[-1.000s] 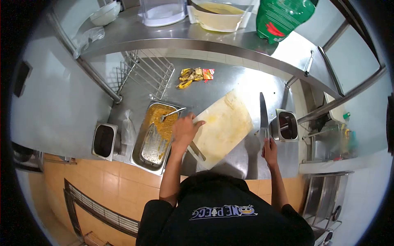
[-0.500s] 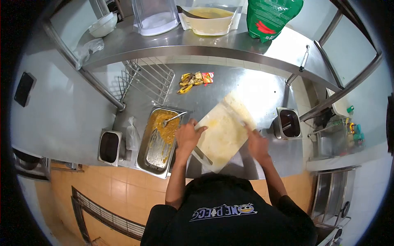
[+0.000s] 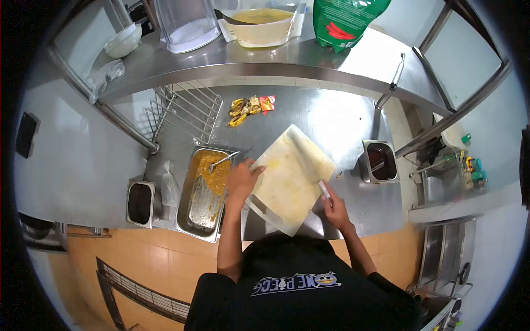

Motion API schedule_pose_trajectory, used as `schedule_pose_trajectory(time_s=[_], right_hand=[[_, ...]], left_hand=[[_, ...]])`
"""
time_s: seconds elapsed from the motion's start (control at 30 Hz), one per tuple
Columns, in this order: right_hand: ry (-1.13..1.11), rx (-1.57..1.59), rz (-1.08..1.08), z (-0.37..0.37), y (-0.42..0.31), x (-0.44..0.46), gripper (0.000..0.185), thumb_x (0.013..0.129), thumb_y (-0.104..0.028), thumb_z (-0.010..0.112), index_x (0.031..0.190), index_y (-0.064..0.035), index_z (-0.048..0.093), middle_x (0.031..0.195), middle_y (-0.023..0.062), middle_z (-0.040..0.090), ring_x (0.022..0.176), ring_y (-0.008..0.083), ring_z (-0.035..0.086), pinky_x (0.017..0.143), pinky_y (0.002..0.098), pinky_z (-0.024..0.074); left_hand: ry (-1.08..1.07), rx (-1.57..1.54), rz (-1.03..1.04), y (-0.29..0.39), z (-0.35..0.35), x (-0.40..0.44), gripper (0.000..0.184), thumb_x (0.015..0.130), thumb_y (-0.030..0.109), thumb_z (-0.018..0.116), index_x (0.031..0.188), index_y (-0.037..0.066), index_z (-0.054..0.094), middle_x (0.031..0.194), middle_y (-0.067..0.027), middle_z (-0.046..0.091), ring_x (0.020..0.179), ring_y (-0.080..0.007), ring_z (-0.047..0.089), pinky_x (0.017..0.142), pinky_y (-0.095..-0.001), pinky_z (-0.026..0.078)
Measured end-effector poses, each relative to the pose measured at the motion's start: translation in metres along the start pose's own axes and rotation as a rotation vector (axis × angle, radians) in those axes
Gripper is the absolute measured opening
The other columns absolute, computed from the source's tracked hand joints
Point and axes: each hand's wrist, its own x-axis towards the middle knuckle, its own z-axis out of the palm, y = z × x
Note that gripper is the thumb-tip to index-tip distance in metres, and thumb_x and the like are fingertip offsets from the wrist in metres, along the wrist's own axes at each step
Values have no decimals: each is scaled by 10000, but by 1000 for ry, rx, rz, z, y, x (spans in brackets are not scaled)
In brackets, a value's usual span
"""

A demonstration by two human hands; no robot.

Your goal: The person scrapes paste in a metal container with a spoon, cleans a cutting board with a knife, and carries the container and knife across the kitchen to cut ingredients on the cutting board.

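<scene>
A pale, stained cutting board (image 3: 287,190) is tilted above the steel table. My left hand (image 3: 241,181) grips its left edge, thumb on the top face. At the board's right edge, my right hand (image 3: 335,211) is closed around the white handle of a knife (image 3: 324,190). The knife's blade seems to lie along the board's upper right, though it is hard to make out. Left of my left hand stands a steel pan (image 3: 185,205) with orange-brown mash and a metal spoon (image 3: 223,160) in it.
Banana peels (image 3: 238,112) and a red wrapper (image 3: 267,103) lie at the back of the table. Small steel containers stand on the right (image 3: 380,161) and left (image 3: 141,204). A wire rack (image 3: 190,110) sits back left. Overhead, a shelf (image 3: 265,70) holds tubs and a green bag (image 3: 348,22).
My right hand has come down and toward me along the board's right edge with the knife. The view has shifted slightly, so most things appear further left.
</scene>
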Motion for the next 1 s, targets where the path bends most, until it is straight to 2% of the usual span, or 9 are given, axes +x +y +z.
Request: schedule_pose_trajectory(time_s=[0.1,0.2,0.27,0.37,0.57,0.77,0.83,0.87,1.0], right_hand=[[-132,-258,70,-12,23,9,494,1073,-213,486,1526,-23,428,1216,241,703,984,290,721,869,426,552],[279,-284,-225,-27,55,26,494,1075,-234,476,1536,-61,432,1038,208,740,806,268,720,776,423,567],[178,-97,190,-50,5,31,490,1071,-234,483,1542,-107,442,894,183,725,711,230,682,711,402,550],[50,-79,97,-42,-1,16,485,1065,-234,490,1539,-138,455,784,179,675,633,206,642,638,401,524],[163,-296,-12,-38,25,17,448,1045,-164,525,1466,-12,516,723,76,521,693,101,490,631,334,452],[198,90,108,-31,-11,-9,454,1028,-164,562,1460,-31,526,731,159,645,566,223,542,590,358,452],[-223,-281,-95,-44,-38,-16,510,1018,-202,572,1517,-163,476,903,286,685,701,436,672,655,482,519],[-260,-354,-168,-43,-25,-14,482,1012,-196,577,1489,-191,513,911,294,678,707,451,664,658,486,516],[-108,-395,123,-68,-6,8,472,1022,-171,552,1484,-81,516,839,224,690,575,302,579,598,367,470]], left_hand=[[-16,-22,-17,-1,-8,-7,515,850,481,761,1178,87,716,1006,-207,746,973,-419,704,835,-502,546],[-48,10,-29,-8,-5,-11,483,858,471,762,1169,102,737,1028,-222,739,984,-409,703,852,-494,537],[-56,48,-7,-9,-1,-4,491,861,494,750,1174,116,739,1046,-214,741,1004,-409,700,866,-489,538],[-44,57,18,-12,7,-1,505,858,513,743,1182,125,737,1058,-218,736,1011,-412,697,871,-495,539],[-88,42,-35,-25,28,-1,477,889,512,698,1198,149,726,1062,-207,739,1017,-406,697,854,-516,539],[-96,47,7,-24,30,1,469,900,512,686,1201,156,735,986,-215,742,957,-426,703,812,-513,550],[-118,52,15,-20,26,6,452,906,499,682,1197,159,739,992,-209,743,957,-426,702,813,-512,549],[-128,53,19,-19,23,9,435,913,486,677,1193,161,744,997,-203,744,957,-425,701,814,-511,548],[-163,2,79,-17,7,9,408,918,462,675,1187,165,751,1007,-193,744,968,-424,698,821,-515,544]])
